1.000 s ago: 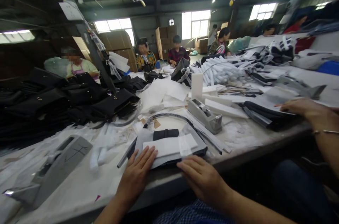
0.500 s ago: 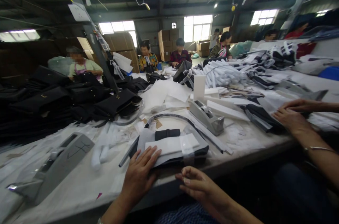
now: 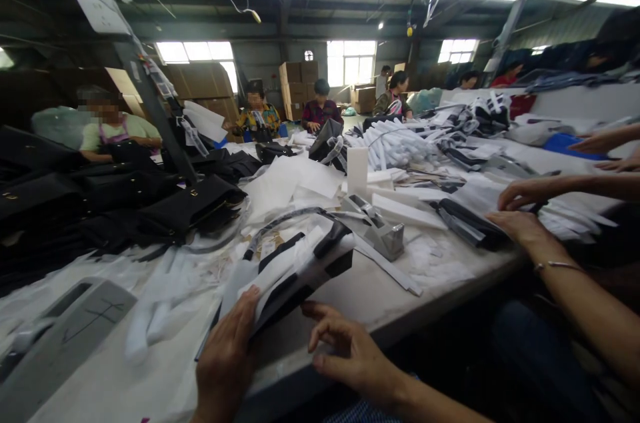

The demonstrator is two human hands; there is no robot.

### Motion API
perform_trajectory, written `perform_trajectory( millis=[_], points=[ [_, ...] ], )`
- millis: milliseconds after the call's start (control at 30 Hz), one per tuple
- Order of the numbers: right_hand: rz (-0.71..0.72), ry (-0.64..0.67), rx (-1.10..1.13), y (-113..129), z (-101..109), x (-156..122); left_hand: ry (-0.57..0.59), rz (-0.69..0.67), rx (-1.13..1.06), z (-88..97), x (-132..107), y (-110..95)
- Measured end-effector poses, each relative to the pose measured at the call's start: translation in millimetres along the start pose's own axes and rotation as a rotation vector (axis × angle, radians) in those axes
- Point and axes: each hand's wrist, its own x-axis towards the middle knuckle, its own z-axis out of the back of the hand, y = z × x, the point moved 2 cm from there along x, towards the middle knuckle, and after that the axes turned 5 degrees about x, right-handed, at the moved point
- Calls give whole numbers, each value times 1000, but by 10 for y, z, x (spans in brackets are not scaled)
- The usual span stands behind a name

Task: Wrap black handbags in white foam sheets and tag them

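Note:
A black handbag [image 3: 295, 286] wrapped with white foam sheet and clear tape is tilted on the table's near edge, its right end raised. My left hand [image 3: 231, 343] grips the bag's near left end, the fingers over the white sheet and the thumb hidden. The bag's long handle [image 3: 270, 226], covered in clear film, arches behind it. My right hand [image 3: 345, 349] is just right of and below the bag, apart from it, with loosely bent, parted fingers and nothing in them. A grey tape dispenser [image 3: 383, 236] stands behind the bag to the right.
Another grey tape dispenser [image 3: 75, 343] sits at the near left. Black bags [image 3: 190, 209] are heaped at the left, white foam tubes [image 3: 390, 143] farther back. At the right, a co-worker's hands [image 3: 525, 216] handle another bag. A metal post [image 3: 155, 109] rises at the left.
The bag, flat before, is now tilted with its right end lifted, and my left hand has gone from resting on top to gripping its end. The view has swung right.

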Motion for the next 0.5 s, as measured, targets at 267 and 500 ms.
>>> perform_trajectory(
  millis=[267,500],
  points=[
    [113,-207,-903,447,814,123,-8,213,-10,5,35,-22],
    [153,-794,-1138,1070,2044,1217,12,234,-31,-71,37,-33]
  ],
)
